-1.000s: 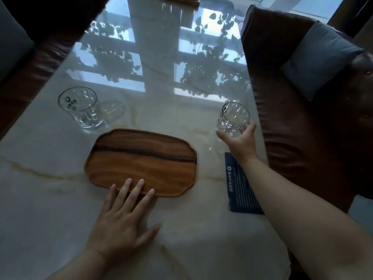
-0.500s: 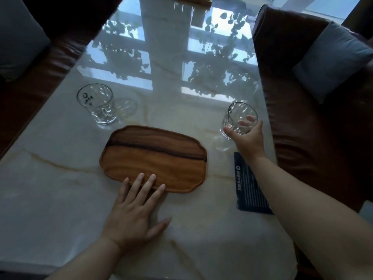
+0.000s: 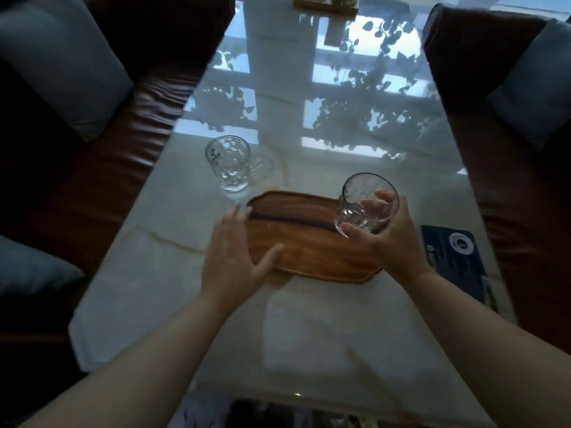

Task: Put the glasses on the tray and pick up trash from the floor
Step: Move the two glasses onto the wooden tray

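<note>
- I count two glasses, one tray (image 3: 312, 242), one dark card (image 3: 454, 257).
- Right hand (image 3: 392, 242): fingers (image 3: 375, 203) wrapped round the held glass (image 3: 367, 202), over the tray's right end; can't tell if it touches.
- Left hand (image 3: 231, 257): spread open, grips nothing; thumb on the tray's left end.
- Free glass (image 3: 228, 163) on the table (image 3: 309, 335), just past the left fingertips.
- Card beside the right wrist; print unreadable.
</note>
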`<move>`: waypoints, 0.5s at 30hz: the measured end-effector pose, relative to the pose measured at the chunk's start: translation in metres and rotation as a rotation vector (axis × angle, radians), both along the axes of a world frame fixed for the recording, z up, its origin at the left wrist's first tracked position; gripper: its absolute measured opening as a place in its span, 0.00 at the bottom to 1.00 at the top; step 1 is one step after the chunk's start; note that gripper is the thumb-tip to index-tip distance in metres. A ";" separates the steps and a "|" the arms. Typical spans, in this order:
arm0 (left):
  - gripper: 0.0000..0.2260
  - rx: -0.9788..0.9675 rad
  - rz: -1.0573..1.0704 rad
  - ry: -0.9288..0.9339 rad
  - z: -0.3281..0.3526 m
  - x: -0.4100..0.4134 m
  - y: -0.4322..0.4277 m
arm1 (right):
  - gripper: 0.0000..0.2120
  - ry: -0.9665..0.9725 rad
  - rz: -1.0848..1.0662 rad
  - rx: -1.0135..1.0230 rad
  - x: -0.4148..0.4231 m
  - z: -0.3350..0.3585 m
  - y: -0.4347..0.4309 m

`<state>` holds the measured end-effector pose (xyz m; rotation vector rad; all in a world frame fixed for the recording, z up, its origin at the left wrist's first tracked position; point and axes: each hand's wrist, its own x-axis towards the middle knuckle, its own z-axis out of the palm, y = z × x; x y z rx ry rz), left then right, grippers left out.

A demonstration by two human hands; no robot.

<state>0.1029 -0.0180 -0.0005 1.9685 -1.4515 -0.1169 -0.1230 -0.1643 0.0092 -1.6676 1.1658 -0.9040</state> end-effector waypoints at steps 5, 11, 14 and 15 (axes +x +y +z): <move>0.46 -0.051 0.214 0.223 0.009 0.068 -0.039 | 0.40 -0.003 -0.007 -0.017 0.021 -0.008 0.015; 0.54 -0.038 0.253 0.465 -0.015 0.109 -0.082 | 0.41 0.014 0.000 -0.052 0.034 -0.013 0.019; 0.53 -0.056 0.203 0.536 -0.029 0.116 -0.104 | 0.41 0.036 -0.008 -0.082 0.036 -0.014 0.018; 0.52 -0.073 0.186 0.557 -0.032 0.117 -0.111 | 0.41 0.041 -0.016 -0.089 0.035 -0.015 0.017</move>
